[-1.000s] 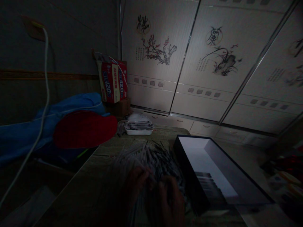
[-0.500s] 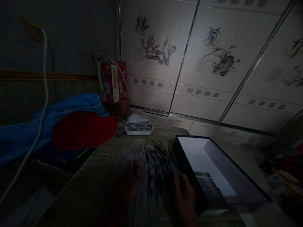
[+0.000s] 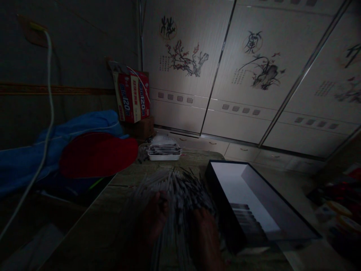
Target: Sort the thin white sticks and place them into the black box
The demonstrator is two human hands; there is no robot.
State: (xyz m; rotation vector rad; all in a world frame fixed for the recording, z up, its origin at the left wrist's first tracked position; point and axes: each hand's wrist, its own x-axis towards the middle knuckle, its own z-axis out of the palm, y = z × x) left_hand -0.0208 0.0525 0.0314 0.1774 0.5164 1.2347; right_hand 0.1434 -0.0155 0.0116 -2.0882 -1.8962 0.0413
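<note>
A large heap of thin pen-like sticks (image 3: 175, 188) covers the middle of the table, pale on the left and darker on the right. My left hand (image 3: 158, 212) is curled at the heap's left part, closed round something dark I cannot make out. Over the dark sticks at the right lies my right hand (image 3: 205, 229), its fingers bent down and blurred in the dim light. Beside it a dark-rimmed box (image 3: 245, 180) with a white inside holds a row of dark sticks (image 3: 246, 218) at its near end.
A white tray (image 3: 165, 157) of similar sticks stands at the table's far edge. Red cloth (image 3: 98, 154) and blue cloth (image 3: 84, 122) lie at the left, near a hanging white cable (image 3: 50, 94). A red carton (image 3: 132, 96) stands behind, by sliding doors (image 3: 183, 82).
My right hand has moved left, away from the box's side and onto the dark sticks. My left hand has stayed nearly in place. The view has shifted slightly.
</note>
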